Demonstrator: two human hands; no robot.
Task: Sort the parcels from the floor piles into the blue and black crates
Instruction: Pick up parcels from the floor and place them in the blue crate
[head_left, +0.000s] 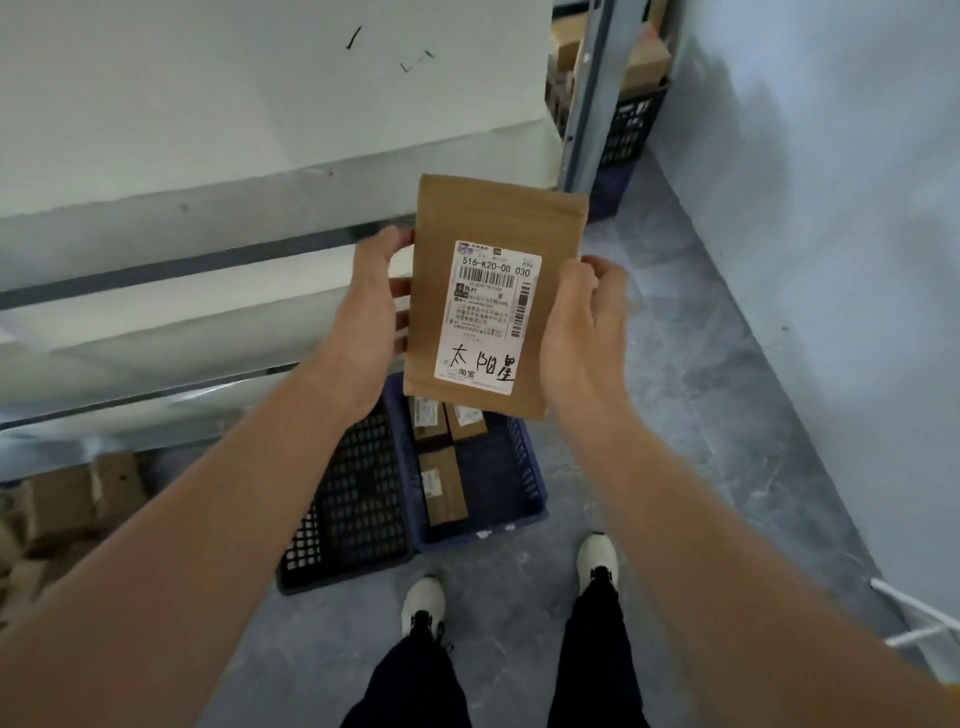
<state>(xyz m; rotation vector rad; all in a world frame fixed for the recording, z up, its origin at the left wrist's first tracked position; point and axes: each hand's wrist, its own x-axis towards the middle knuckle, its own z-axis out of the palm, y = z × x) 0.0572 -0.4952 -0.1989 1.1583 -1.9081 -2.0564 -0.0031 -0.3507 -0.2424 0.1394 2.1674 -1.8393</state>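
From the head view, the person holds one flat brown parcel (498, 213) upright in the air above the far end of the blue crate (483, 535), its printed label (491, 312) facing the camera. The left hand (363, 322) grasps the parcel's left edge, thumb at the front and fingers curled behind. The right hand (587, 332) grips the right edge the same way, so neither hand is free. Inside the blue crate lie three small boxed parcels (441, 483). The black crate (358, 499) stands touching the blue crate's left side, and what shows of it looks unfilled. The floor pile (67, 499) of brown boxes lies well to the left of the blue crate, beyond the black one. Another dark crate (631, 130) holding boxes sits far beyond the blue crate, by a metal upright. The step in hand looks like reading the label to choose a destination. The next move likely calls for settling on a crate, lowering the parcel over it and letting go with both hands, laying it flat beside the boxes if blue is the choice.
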